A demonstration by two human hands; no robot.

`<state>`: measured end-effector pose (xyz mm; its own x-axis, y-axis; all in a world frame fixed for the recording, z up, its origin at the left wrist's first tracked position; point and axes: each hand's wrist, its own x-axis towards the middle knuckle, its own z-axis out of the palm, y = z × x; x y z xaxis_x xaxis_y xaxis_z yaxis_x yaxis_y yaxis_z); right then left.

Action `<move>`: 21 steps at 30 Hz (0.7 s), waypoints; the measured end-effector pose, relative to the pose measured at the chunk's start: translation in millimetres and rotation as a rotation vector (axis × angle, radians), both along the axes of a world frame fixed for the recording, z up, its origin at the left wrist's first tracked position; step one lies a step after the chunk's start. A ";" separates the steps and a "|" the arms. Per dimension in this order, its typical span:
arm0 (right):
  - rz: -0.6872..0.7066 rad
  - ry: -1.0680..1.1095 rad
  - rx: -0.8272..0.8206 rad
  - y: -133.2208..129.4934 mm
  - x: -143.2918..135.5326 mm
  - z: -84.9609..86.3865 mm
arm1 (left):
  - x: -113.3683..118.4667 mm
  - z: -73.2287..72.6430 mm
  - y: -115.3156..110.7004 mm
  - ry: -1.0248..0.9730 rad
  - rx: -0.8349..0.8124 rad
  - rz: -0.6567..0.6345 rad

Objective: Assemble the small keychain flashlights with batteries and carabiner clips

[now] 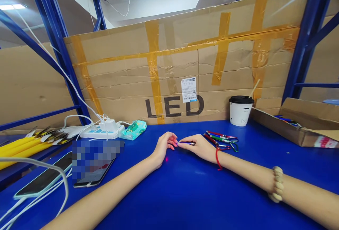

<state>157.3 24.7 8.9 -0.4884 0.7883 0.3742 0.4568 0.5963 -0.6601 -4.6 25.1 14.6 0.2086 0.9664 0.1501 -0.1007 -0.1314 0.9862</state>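
My right hand (pixel 199 147) is closed around a slim dark purple laser pointer (pixel 186 143), which lies nearly level and points left. Its tip glows violet beside the fingers of my left hand (pixel 164 147). That hand rests on its edge on the blue tabletop (pixel 185 194), its fingers loosely curled and apart, with nothing seen in them. A red light spot (pixel 166 159) shows on the tabletop just beneath my left hand. Behind my right wrist lies a small pile of red, green and dark pens with clips (pixel 219 138).
At the left lie two phones (pixel 49 173) (pixel 96 171), white cables, a power strip (pixel 100 131) and a green tissue pack (pixel 135 130). A lidded paper cup (pixel 239 111) and an open cardboard tray (pixel 296 131) stand at the right. A cardboard wall (pixel 119 81) closes the back.
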 end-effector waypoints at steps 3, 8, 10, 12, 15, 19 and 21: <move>0.023 0.012 -0.004 0.3 0.2 -0.1 | -0.2 -0.6 0.0 0.010 0.017 0.001; 0.023 0.020 0.003 1.1 0.8 -1.8 | -0.5 -0.3 -0.8 0.022 0.018 0.016; 0.018 0.009 -0.001 1.2 1.0 -2.1 | -0.4 0.1 -1.3 0.028 0.024 0.015; 0.019 0.003 -0.002 1.3 1.2 -2.1 | -0.2 0.3 -1.6 0.034 0.030 0.015; 0.024 -0.012 -0.004 1.9 1.7 -2.5 | 0.2 0.5 -1.8 0.038 0.031 0.018; 0.035 -0.012 0.004 3.5 2.3 -4.3 | 0.4 0.3 -1.5 0.042 0.025 0.025; 0.037 -0.006 0.007 4.2 2.3 -5.0 | 0.4 -0.1 -1.1 0.042 0.024 0.024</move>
<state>159.6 28.9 3.9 -0.5194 0.7671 0.3766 0.4383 0.6174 -0.6532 -4.1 24.0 14.5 0.1918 0.9675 0.1647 -0.0559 -0.1568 0.9861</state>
